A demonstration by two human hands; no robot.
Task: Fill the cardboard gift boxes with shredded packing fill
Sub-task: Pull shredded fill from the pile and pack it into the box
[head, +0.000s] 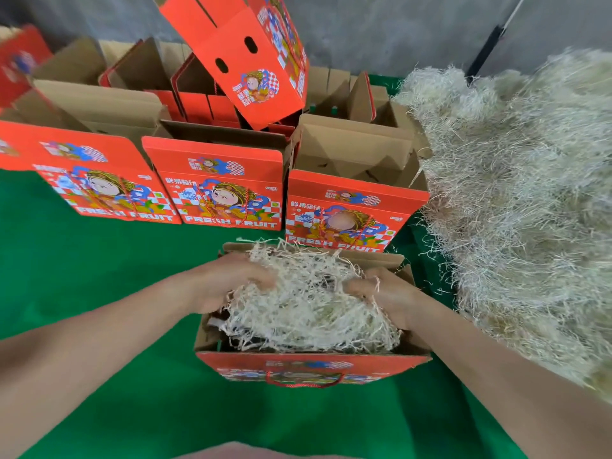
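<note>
Your left hand and right hand each clutch shredded fill inside near box. Middle box behind reads "FRESH FRUIT". Loose fill pile lies right.

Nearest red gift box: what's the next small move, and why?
Probably press the pale shredded fill wad down and spread it toward the corners. The left hand and right hand grip its sides, it mounds above the rim of the nearest red cardboard gift box, and dark gaps show near the front wall.
</note>
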